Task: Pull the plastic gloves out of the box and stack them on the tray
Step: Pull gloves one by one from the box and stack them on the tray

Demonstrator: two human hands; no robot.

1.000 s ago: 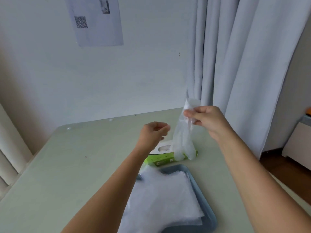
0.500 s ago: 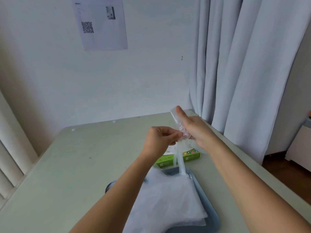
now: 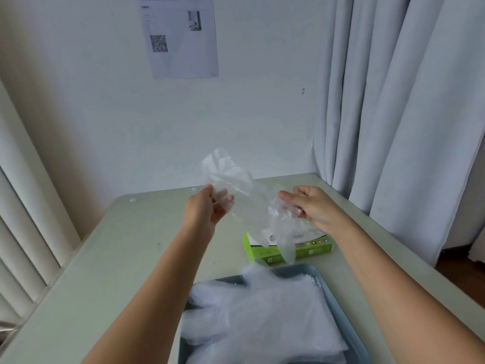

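Glove [image 3: 244, 190] is up in the air, clear plastic, stretched btw both hands above the far half of the table [image 3: 118, 258]. Its long axis runs on a slant: the high end flares up past the left hand [image 3: 207, 208], and the low end droops by the right hand [image 3: 309, 206] and dangles in front of the box [image 3: 315, 249]. Left hand pinches the film w/ thumb and fingertips; right hand has fingers curled round a bunched bit. The hands are apart, approx level w/ each other. The box, green and white, lies flat on the table below the right hand, just beyond the tray [image 3: 338, 298]. The tray is nearer the person, below both hands, and the stack of gloves [image 3: 262, 316] on it covers most of it, spilling over the left rim. So the move, I'd say, is down and towards the body. Neither hand is clearly closer, since the tray sits more or less midway under the pair. The stack looks to lie left-right across the tray, so the slanted glove wants levelling first, or the dangling end could fold under. The film's limp, so it prob. won't land flat unaided.
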